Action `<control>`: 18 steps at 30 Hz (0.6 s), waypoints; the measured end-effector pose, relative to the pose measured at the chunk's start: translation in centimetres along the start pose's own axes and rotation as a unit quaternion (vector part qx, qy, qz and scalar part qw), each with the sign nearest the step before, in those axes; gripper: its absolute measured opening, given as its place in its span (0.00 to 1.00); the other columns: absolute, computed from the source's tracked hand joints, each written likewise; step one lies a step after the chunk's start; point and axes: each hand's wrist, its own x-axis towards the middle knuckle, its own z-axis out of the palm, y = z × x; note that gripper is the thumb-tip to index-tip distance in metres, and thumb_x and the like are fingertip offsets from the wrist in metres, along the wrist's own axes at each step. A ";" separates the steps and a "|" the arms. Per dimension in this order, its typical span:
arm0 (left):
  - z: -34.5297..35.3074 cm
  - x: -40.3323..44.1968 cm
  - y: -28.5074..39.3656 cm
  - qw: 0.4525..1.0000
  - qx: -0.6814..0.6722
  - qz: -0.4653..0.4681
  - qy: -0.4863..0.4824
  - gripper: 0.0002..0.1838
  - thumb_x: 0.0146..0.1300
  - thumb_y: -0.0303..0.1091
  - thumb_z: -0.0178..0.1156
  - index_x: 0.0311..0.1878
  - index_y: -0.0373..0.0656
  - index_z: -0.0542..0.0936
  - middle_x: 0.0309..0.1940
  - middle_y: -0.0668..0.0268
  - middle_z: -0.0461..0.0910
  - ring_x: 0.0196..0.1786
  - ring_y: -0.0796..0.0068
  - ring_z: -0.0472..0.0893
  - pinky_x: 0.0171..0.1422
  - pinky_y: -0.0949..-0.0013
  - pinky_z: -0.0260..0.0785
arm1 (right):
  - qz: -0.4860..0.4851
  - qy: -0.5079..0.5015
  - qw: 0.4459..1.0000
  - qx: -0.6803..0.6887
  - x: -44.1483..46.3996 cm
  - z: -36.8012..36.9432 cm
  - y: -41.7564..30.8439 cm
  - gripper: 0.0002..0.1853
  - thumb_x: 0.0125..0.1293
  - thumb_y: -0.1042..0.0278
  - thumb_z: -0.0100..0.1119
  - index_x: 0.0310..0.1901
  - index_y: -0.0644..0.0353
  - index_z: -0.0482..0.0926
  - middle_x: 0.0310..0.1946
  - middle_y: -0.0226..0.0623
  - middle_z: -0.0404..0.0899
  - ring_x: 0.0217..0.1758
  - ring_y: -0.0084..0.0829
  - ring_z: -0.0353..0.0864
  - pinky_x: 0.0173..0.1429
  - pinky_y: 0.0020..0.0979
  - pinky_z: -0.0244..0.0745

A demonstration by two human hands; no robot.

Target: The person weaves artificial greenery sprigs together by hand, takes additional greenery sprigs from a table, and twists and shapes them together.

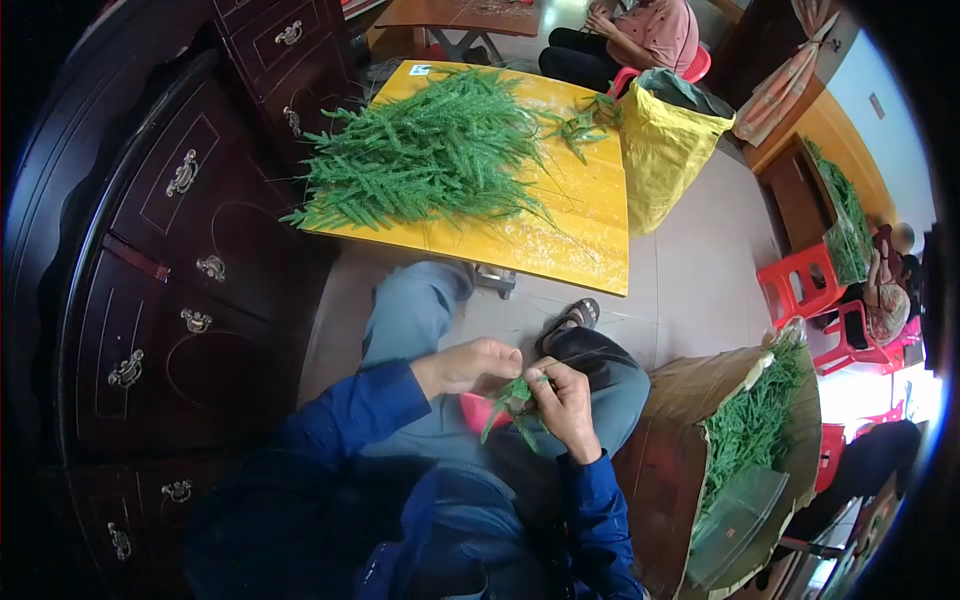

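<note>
The yellow tabletop [590, 205] supports 1 large heap of green fern-like sprigs [430, 150], covering its left and middle areas and overhanging the left edge. 1 small sprig cluster [583, 127] lies near the right edge. Pale flecks [550, 245] mark the near right area.

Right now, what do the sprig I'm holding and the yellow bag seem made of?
Green sprig: probably matte plastic, from its even green fronds, though real foliage isn't ruled out. Yellow bag: likely slightly glossy plastic, from its crinkled, light-catching sides.
</note>
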 end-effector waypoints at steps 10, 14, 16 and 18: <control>0.5 -0.4 0.8 0.977 0.212 0.015 -0.011 0.08 0.63 0.29 0.68 0.35 0.40 0.77 0.29 0.74 0.79 0.32 0.89 0.76 0.37 0.82 0.68 | 0.029 -0.089 0.992 0.087 -0.3 -0.6 -0.3 0.11 0.74 0.69 0.57 0.34 0.67 0.79 0.26 0.29 0.79 0.29 0.18 0.81 0.31 0.23 0.77; 1.9 -1.0 2.2 0.885 0.459 0.070 0.043 0.05 0.62 0.27 0.65 0.35 0.40 0.77 0.26 0.73 0.79 0.28 0.88 0.75 0.33 0.79 0.68 | 0.012 -0.064 0.998 0.015 -0.2 -0.2 -0.6 0.11 0.73 0.68 0.57 0.36 0.66 0.79 0.23 0.33 0.80 0.27 0.21 0.84 0.28 0.26 0.78; 2.6 -1.1 2.4 0.773 0.613 0.139 0.089 0.06 0.60 0.27 0.65 0.35 0.40 0.77 0.25 0.69 0.80 0.26 0.85 0.76 0.32 0.76 0.68 | 0.013 -0.042 0.998 -0.054 -0.1 0.2 -0.7 0.11 0.73 0.67 0.57 0.34 0.65 0.80 0.20 0.35 0.80 0.26 0.21 0.84 0.28 0.27 0.78; 3.2 -0.9 1.1 0.657 0.696 0.243 0.157 0.06 0.56 0.25 0.63 0.35 0.41 0.76 0.23 0.62 0.76 0.25 0.68 0.78 0.32 0.66 0.71 | 0.027 0.014 0.998 -0.052 0.3 1.2 1.1 0.11 0.72 0.66 0.57 0.33 0.65 0.80 0.17 0.38 0.77 0.22 0.26 0.81 0.26 0.30 0.74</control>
